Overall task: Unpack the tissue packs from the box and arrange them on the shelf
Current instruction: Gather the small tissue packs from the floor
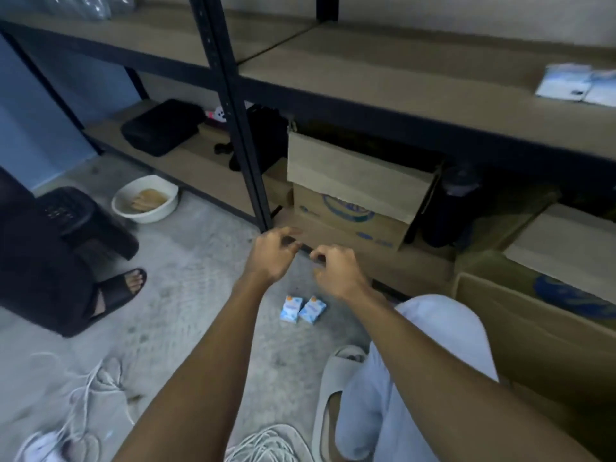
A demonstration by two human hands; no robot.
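My left hand and my right hand hover close together with curled fingers, just in front of the lower shelf's black front rail. A short dark strip shows between them; I cannot tell whether it is the rail or something held. Two small blue-white tissue packs lie side by side on the floor below my hands. More pale blue packs lie on the middle shelf board at the far right. An open cardboard box with blue print stands on the lower shelf behind my hands.
A second printed cardboard box stands at my right, by my knee. A black shelf upright rises left of the hands. Another person's sandalled foot, a black stool, a white basin and loose white cables crowd the floor.
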